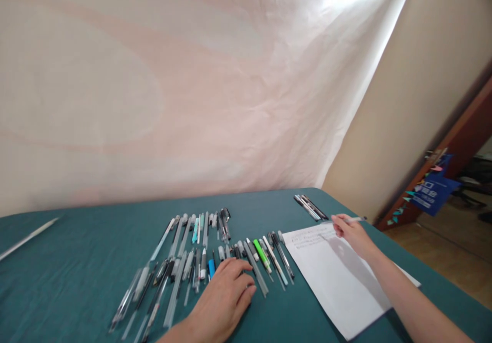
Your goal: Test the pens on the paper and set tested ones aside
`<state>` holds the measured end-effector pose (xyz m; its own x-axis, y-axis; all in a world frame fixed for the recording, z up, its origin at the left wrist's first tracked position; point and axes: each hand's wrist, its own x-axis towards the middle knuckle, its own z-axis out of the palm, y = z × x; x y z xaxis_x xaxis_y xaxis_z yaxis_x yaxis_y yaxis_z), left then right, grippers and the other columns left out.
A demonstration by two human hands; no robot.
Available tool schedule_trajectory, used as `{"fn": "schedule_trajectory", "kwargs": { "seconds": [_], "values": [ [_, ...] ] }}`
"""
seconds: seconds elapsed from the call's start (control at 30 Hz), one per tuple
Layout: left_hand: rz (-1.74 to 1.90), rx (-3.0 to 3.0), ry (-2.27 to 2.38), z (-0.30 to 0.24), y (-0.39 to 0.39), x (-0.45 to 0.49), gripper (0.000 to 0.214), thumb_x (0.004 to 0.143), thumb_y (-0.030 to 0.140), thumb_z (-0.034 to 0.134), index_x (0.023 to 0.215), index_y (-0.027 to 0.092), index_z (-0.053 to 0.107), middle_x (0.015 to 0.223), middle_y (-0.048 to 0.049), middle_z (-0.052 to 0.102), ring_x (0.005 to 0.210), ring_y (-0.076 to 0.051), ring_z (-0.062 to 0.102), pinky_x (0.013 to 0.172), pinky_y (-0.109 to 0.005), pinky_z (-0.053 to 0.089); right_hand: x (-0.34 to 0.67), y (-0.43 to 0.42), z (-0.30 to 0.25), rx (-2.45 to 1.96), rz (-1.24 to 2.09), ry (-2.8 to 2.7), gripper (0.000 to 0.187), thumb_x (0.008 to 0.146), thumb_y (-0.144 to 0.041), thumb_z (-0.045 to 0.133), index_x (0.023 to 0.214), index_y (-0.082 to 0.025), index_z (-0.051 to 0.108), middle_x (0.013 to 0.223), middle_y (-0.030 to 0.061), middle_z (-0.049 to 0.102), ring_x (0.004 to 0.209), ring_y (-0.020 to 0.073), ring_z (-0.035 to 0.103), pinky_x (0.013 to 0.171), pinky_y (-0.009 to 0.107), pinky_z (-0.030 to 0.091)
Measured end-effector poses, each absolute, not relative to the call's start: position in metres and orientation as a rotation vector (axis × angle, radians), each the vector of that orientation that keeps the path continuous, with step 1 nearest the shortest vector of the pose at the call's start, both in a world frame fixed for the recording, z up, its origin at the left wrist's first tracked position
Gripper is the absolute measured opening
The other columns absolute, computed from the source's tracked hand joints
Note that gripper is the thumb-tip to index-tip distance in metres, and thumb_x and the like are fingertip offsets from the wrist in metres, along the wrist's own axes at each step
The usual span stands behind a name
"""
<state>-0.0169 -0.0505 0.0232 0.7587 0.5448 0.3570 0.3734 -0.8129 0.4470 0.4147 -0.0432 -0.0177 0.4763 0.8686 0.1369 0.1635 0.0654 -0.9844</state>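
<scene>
Pens all over this dark green table (84, 250), seriously. From where I'm standing, the right hand (347, 230) has a pen (360, 219) pinched in its fingers, by the far right edge of a white paper (326, 286) with handwriting near its top. The left hand (226, 294) is palm-down with loosely bent fingers at the near row of pens (200, 266), just beside a blue pen (211, 267); can't tell if it's gripping anything. A green pen (261, 253) sits to its right.
</scene>
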Motion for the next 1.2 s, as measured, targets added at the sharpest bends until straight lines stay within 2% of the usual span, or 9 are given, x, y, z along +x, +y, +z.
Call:
{"fn": "schedule_trajectory", "kwargs": {
  "seconds": [0.07,0.2,0.3,0.5,0.7,0.87,1.2],
  "values": [
    [0.68,2.622,0.702,0.022,-0.05,-0.016,0.021,0.09,0.019,0.04,0.091,0.021,0.061,0.106,-0.0049,0.057,0.104,-0.02,0.049,0.098,-0.041,0.035,0.419,-0.048,-0.027,-1.446,0.671,-0.95,0.029,0.071,-0.046,0.063,0.074,-0.019,0.053,0.053,-0.003,0.052,0.046,0.0108,0.047,0.043,0.023,0.04],
    [0.668,2.635,0.701,0.022,-0.049,-0.015,0.02,0.09,0.02,0.04,0.092,0.021,0.061,0.107,-0.0048,0.056,0.105,-0.019,0.049,0.098,-0.04,0.035,0.42,-0.053,-0.038,-1.474,0.667,-0.959,0.029,0.07,-0.046,0.061,0.082,-0.02,0.055,0.069,0.0025,0.061,0.061,0.0157,0.057,0.056,0.028,0.048],
    [0.652,2.635,0.699,0.023,-0.047,-0.014,0.021,0.091,0.02,0.04,0.093,0.022,0.061,0.107,-0.005,0.056,0.105,-0.019,0.048,0.098,-0.04,0.035,0.422,-0.055,-0.04,-1.516,0.651,-0.994,0.025,0.068,-0.04,0.065,0.081,-0.02,0.057,0.07,0.0015,0.062,0.065,0.0157,0.057,0.06,0.027,0.047],
    [0.633,2.647,0.679,0.02,-0.046,-0.012,0.021,0.091,0.02,0.039,0.093,0.021,0.06,0.107,-0.0048,0.055,0.105,-0.019,0.047,0.098,-0.04,0.035,0.434,-0.059,-0.043,-1.606,0.514,-0.983,0.02,0.07,-0.038,0.06,0.071,-0.019,0.054,0.057,-0.0016,0.056,0.052,0.0122,0.05,0.05,0.024,0.04],
    [0.656,2.662,0.662,0.021,-0.046,-0.012,0.022,0.091,0.021,0.038,0.094,0.021,0.061,0.108,-0.0058,0.056,0.104,-0.02,0.049,0.097,-0.042,0.036,0.437,-0.063,-0.048,-1.659,0.414,-0.957,0.021,0.07,-0.038,0.057,0.076,-0.019,0.053,0.057,-0.0022,0.056,0.048,0.0108,0.048,0.044,0.021,0.035],
    [0.663,2.682,0.649,0.022,-0.046,-0.013,0.023,0.091,0.02,0.038,0.094,0.021,0.061,0.107,-0.0054,0.057,0.104,-0.02,0.05,0.099,-0.042,0.035,0.434,-0.066,-0.048,-1.722,0.339,-0.969,0.019,0.07,-0.035,0.056,0.062,-0.02,0.047,0.043,-0.006,0.046,0.038,0.008,0.037,0.038,0.02,0.027],
    [0.659,2.664,0.637,0.019,-0.045,-0.011,0.021,0.091,0.02,0.039,0.094,0.021,0.061,0.1,-0.0039,0.058,0.1,-0.018,0.051,0.098,-0.04,0.035,0.433,-0.066,-0.048,-1.78,0.264,-1.004,0.017,0.068,-0.032,0.054,0.058,-0.02,0.047,0.042,-0.0063,0.044,0.037,0.0088,0.039,0.038,0.02,0.031]
  ]
}}
